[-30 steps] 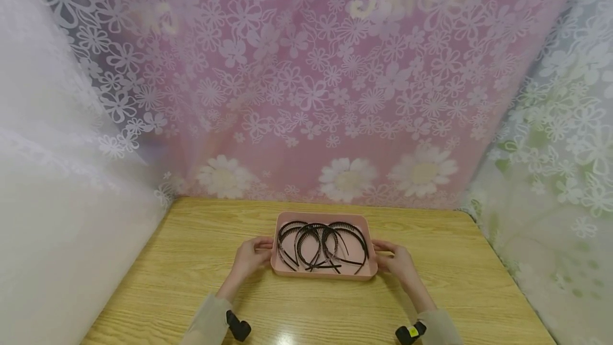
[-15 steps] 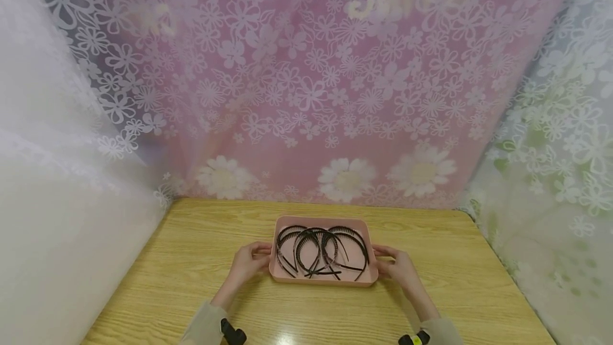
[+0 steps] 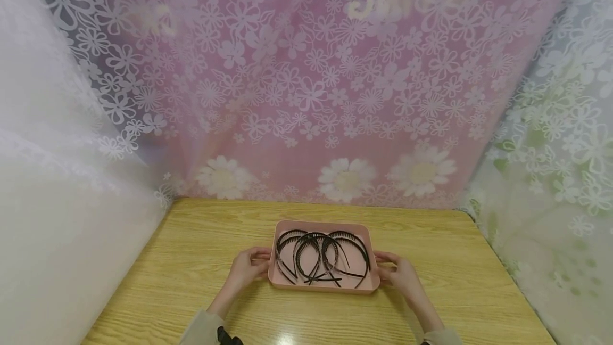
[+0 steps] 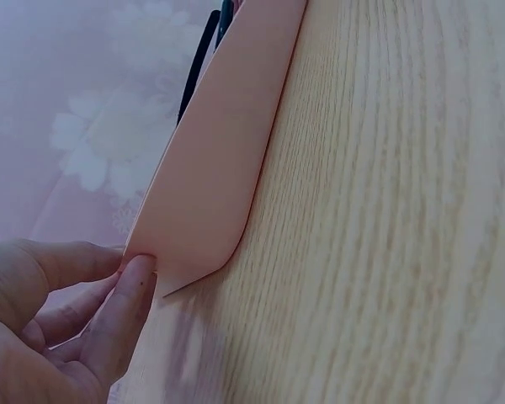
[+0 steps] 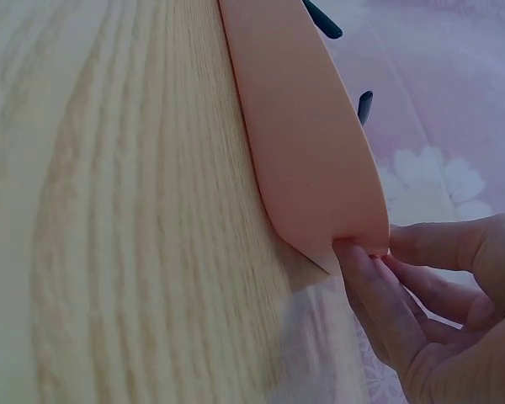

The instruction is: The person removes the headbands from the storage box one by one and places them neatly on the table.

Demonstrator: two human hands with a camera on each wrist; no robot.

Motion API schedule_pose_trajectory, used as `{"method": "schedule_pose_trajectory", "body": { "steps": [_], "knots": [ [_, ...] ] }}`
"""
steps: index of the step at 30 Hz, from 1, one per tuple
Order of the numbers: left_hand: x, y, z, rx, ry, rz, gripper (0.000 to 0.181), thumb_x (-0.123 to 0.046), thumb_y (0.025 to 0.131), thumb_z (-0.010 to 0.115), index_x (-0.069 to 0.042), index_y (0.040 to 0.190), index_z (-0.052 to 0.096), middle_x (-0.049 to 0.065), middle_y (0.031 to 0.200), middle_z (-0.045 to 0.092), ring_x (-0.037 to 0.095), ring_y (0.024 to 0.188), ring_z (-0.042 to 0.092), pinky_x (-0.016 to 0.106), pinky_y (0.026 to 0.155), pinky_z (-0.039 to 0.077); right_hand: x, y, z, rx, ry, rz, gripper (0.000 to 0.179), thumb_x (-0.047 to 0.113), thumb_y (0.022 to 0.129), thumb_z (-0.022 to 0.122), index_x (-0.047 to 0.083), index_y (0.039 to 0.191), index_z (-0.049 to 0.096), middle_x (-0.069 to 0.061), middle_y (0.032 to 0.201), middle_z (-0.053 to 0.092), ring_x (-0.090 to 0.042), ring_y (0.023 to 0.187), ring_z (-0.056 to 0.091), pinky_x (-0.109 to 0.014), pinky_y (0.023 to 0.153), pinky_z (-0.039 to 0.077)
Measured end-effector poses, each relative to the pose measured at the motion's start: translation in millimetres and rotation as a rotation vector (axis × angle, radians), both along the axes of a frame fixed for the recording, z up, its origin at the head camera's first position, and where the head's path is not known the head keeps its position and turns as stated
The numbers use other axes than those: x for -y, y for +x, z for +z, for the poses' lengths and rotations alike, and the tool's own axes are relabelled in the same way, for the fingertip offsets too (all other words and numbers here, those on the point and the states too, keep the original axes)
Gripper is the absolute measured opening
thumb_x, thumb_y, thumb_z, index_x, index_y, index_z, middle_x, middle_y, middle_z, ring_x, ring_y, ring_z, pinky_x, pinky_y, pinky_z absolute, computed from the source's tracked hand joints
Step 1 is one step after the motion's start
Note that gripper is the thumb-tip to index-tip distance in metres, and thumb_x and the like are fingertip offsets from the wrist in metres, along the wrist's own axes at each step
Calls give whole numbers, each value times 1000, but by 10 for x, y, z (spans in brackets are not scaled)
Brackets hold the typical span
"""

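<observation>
A pink rectangular tray is on the wooden table in the head view. Several black toothed headbands lie overlapping inside it. My left hand grips the tray's left end, with thumb and fingertips at its corner in the left wrist view. At the opposite end, my right hand holds the tray in the same way; the right wrist view shows its fingertips on the pink wall. Dark headband ends stick up past the rim there. Some of the fingers are hidden behind the tray's ends.
The wooden table extends to both sides of the tray and in front of it. A pink flowered curtain hangs along its back edge. Pale sheets stand at the left and right.
Both hands have moved the tray a short way toward the person, with the headbands still inside. The forearms have drawn back with it.
</observation>
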State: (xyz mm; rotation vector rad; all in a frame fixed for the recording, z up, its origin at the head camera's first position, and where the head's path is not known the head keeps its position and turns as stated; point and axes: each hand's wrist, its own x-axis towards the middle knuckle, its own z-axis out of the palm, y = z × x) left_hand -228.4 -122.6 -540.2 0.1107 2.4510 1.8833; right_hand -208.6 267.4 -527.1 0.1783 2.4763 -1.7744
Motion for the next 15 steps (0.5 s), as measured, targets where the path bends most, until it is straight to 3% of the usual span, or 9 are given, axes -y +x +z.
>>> {"method": "schedule_pose_trajectory", "body": {
  "steps": [15],
  "knots": [
    [38,154,6,42,33,-13,31,6,92,67,10,122,65,24,111,69,35,99,71,37,70,62,-20,143,-14,-10,-44,40,48,-6,94,65,-11,140,53,-32,130,58,-32,97,73,-39,72,62]
  ]
}}
